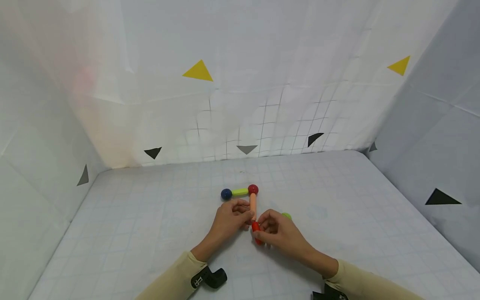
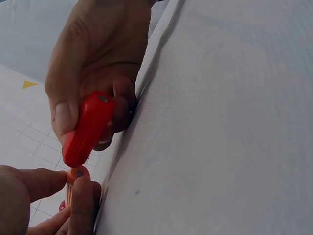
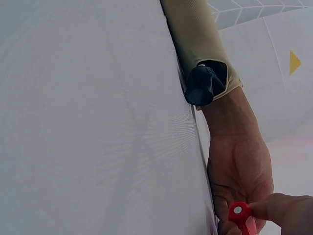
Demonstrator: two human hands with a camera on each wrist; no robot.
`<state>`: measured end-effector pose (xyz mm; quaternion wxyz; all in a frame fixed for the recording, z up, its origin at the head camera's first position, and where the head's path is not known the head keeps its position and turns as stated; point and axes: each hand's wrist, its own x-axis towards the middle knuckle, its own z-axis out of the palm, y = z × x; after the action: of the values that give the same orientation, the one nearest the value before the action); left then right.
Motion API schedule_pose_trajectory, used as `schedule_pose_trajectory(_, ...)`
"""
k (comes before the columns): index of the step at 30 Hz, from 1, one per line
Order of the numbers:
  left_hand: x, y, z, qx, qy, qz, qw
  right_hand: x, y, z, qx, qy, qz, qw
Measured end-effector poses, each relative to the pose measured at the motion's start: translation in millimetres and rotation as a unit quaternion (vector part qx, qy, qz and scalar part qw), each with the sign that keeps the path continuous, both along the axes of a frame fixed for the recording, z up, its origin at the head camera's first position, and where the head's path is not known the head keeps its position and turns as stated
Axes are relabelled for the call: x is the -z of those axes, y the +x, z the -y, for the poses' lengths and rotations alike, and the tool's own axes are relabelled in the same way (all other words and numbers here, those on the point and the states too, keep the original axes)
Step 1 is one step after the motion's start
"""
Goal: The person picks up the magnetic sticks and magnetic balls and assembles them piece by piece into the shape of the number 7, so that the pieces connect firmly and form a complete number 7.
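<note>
My left hand [image 1: 233, 217] pinches an orange magnetic stick [image 1: 253, 205] near its close end. The far end of this stick meets a red ball [image 1: 253, 189]. From that ball a yellow-green stick [image 1: 240, 192] runs left to a dark blue ball [image 1: 226, 194]. My right hand [image 1: 282, 232] holds a red magnetic stick [image 1: 258, 237] between thumb and fingers. In the left wrist view, the red stick [image 2: 89, 128] sits end to end with the orange stick [image 2: 78, 173]; whether they touch I cannot tell. The right wrist view shows a round metal spot on the red stick's end [image 3: 238, 210].
A light green piece [image 1: 286, 215] lies partly hidden behind my right hand. White gridded cloth covers the table [image 1: 150, 216], and white sheets rise at the back and both sides. Each wrist carries a black camera, such as the left one [image 1: 214, 278].
</note>
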<state>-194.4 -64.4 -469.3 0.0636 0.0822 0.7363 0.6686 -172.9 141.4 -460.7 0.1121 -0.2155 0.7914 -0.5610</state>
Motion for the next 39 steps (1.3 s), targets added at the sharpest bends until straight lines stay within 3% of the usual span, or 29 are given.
schedule_pose_trajectory(9,-0.2,-0.8,-0.7,-0.005,-0.003,-0.01,0.9999,-1.6,-2.8,1,0.019,-0.001,0.029,0.9994)
schedule_pose_trajectory(19,-1.2,-0.4,-1.4,-0.012,-0.019,-0.011,0.9997,-3.4,-4.7,-1,0.005,0.024,0.004,0.9997)
schedule_pose_trajectory(21,-1.3,-0.3,-1.3,-0.012,-0.015,-0.008,0.9998,-7.9,-5.7,-4,0.018,0.039,-0.023,0.9988)
schedule_pose_trajectory(23,-1.4,-0.2,-1.2,-0.012,-0.01,-0.002,0.9999,-14.0,-7.8,-7,0.037,0.063,-0.075,0.9944)
schedule_pose_trajectory(25,-1.3,-0.4,-1.0,-0.014,-0.009,0.004,0.9999,-20.1,-11.6,-12,0.056,0.086,-0.147,0.9838)
schedule_pose_trajectory(27,-1.0,-0.8,-0.8,-0.015,-0.007,0.008,0.9998,-25.4,-16.0,-18,0.074,0.108,-0.215,0.9677)
schedule_pose_trajectory(29,-0.4,-1.0,-0.6,-0.017,-0.011,0.01,0.9997,-29.3,-20.1,-25,0.085,0.123,-0.256,0.9549)
schedule_pose_trajectory(33,-0.3,-0.9,-0.8,-0.017,-0.015,0.009,0.9997,-31.7,-27.4,-39,0.096,0.143,-0.281,0.9442)
schedule_pose_trajectory(39,0.0,-0.3,0.0,-0.016,-0.022,0.01,0.9996,-22.4,-35.4,-55,0.085,0.146,-0.28,0.9451)
